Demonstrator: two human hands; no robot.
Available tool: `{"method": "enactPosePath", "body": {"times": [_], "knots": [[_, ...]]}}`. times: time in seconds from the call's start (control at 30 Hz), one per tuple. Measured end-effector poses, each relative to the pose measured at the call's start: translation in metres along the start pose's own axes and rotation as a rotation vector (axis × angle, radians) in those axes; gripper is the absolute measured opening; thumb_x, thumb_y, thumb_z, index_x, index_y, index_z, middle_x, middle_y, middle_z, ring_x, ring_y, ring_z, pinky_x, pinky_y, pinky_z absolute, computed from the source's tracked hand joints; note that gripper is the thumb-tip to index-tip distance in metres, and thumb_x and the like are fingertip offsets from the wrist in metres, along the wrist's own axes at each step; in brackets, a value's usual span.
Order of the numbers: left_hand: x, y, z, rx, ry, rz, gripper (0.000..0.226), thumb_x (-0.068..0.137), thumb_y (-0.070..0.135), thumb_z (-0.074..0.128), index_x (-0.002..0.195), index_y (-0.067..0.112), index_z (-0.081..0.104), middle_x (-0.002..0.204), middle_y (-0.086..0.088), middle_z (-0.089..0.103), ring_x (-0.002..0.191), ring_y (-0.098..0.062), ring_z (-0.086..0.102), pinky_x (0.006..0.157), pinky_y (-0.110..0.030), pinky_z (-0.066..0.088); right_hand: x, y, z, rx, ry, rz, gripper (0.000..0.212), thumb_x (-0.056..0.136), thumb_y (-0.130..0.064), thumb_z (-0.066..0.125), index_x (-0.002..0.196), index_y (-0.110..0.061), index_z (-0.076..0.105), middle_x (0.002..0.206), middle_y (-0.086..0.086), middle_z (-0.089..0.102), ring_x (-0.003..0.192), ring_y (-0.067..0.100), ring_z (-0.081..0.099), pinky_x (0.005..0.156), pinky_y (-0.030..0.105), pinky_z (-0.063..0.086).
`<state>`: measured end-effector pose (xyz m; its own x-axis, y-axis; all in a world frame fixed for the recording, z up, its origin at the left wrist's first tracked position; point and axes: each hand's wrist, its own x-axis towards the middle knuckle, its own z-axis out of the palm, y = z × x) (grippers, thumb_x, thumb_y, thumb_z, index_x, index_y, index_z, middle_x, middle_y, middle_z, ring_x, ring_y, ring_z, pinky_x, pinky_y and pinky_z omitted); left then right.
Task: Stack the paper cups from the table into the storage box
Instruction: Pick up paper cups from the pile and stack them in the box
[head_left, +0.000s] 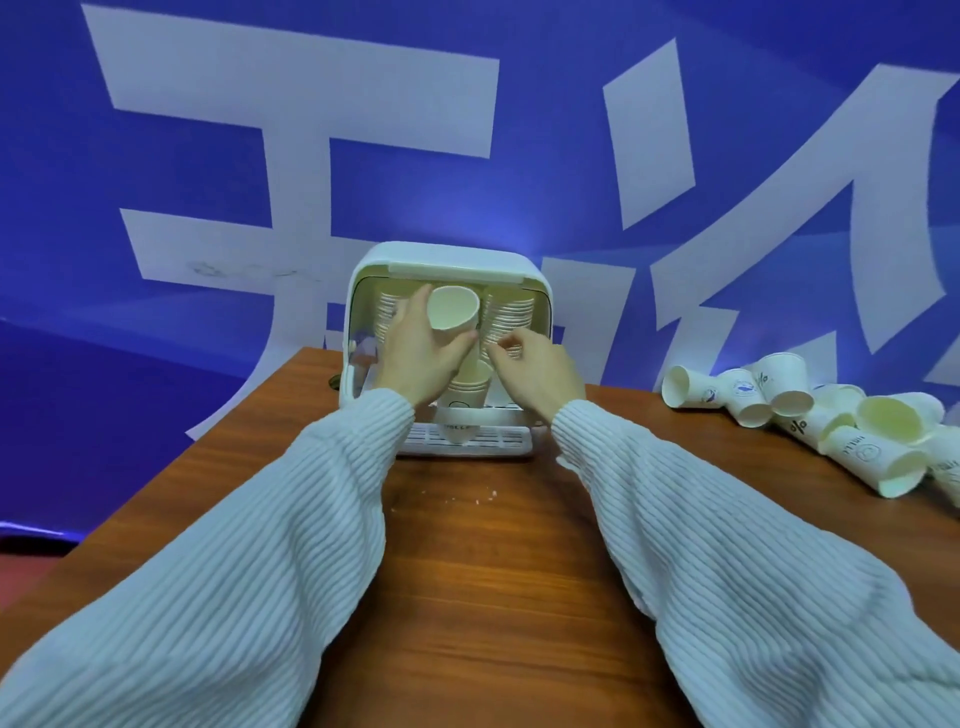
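Observation:
A white storage box (447, 260) with an open front stands at the far edge of the wooden table (493, 545). Inside it, tall stacks of paper cups (506, 317) lean at left and right, and a short stack (467, 389) sits low in the middle. My left hand (421, 348) holds a single paper cup (453, 307), mouth toward me, in front of the box opening. My right hand (535, 369) hovers beside the right stack with fingers curled; I cannot tell whether it pinches a cup.
A pile of loose paper cups (810, 421) lies on its side at the table's right. A white slotted tray (467, 439) juts from the box's base. A blue banner with white characters (311, 156) fills the background. Small crumbs (467, 496) dot the table.

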<state>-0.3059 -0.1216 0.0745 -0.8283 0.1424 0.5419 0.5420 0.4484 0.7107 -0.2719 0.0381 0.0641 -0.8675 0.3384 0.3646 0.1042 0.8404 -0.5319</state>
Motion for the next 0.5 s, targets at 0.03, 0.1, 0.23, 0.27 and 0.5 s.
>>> {"method": "enactPosePath", "body": {"times": [0.03, 0.1, 0.23, 0.27, 0.5], "knots": [[0.003, -0.002, 0.005, 0.028, -0.051, 0.003, 0.08, 0.089, 0.036, 0.076, 0.153, 0.009, 0.037, 0.15, -0.015, 0.045, 0.139, -0.029, 0.043, 0.114, -0.034, 0.03, -0.001, 0.006, -0.002, 0.003, 0.007, -0.003, 0.046, 0.089, -0.064, 0.044, 0.119, -0.036, 0.067, 0.112, -0.004, 0.073, 0.103, 0.022, 0.067, 0.09, 0.045, 0.056], [0.005, -0.01, 0.015, 0.128, -0.175, -0.011, 0.079, 0.086, 0.045, 0.074, 0.149, 0.008, 0.043, 0.143, -0.019, 0.048, 0.134, -0.035, 0.047, 0.113, -0.038, 0.033, -0.003, 0.017, -0.009, 0.016, 0.02, -0.003, 0.04, 0.093, -0.06, 0.048, 0.117, -0.035, 0.065, 0.103, -0.007, 0.072, 0.097, 0.019, 0.066, 0.086, 0.042, 0.055], [-0.008, -0.022, 0.027, 0.534, -0.341, 0.029, 0.088, 0.089, 0.08, 0.025, 0.142, 0.014, 0.052, 0.154, -0.007, 0.045, 0.145, -0.03, 0.031, 0.112, -0.051, 0.035, -0.008, 0.04, -0.022, 0.042, 0.043, 0.041, 0.035, 0.096, -0.058, 0.051, 0.116, -0.032, 0.066, 0.094, -0.01, 0.068, 0.09, 0.016, 0.061, 0.075, 0.035, 0.045], [-0.01, -0.022, 0.027, 0.571, -0.347, 0.037, 0.086, 0.094, 0.077, 0.018, 0.144, 0.014, 0.05, 0.158, -0.004, 0.04, 0.149, -0.028, 0.026, 0.113, -0.053, 0.031, -0.01, 0.046, -0.025, 0.052, 0.045, 0.053, 0.036, 0.097, -0.059, 0.051, 0.116, -0.032, 0.065, 0.091, -0.009, 0.069, 0.089, 0.017, 0.063, 0.075, 0.036, 0.047], [-0.033, -0.006, 0.041, 0.56, -0.114, 0.277, 0.058, 0.099, 0.055, 0.037, 0.142, 0.019, 0.055, 0.155, -0.009, 0.045, 0.15, -0.031, 0.023, 0.117, -0.053, 0.028, -0.039, 0.094, -0.05, 0.157, 0.082, 0.17, 0.025, 0.096, -0.051, 0.055, 0.111, -0.034, 0.063, 0.096, -0.013, 0.067, 0.096, 0.014, 0.066, 0.092, 0.042, 0.055]]}}
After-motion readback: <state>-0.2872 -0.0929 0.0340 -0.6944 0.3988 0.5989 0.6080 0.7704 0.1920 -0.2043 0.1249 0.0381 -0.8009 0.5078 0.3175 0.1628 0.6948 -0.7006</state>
